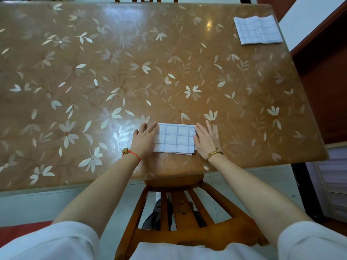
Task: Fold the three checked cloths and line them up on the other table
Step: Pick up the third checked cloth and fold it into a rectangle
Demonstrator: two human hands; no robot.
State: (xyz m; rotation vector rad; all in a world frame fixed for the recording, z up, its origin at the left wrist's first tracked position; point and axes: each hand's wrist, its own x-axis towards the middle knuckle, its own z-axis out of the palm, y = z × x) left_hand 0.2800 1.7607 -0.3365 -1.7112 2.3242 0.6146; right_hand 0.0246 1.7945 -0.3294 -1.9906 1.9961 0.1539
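Flat rectangular checked cloth [175,138], glossy table [169,72]

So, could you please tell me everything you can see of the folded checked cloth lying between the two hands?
The folded checked cloth is a white fabric rectangle with thin blue-grey grid lines, folded into several layers whose edges show along its near side. It lies flat near the front edge of the floral table. The left hand rests flat over its left end; the right hand lies flat at its right edge.
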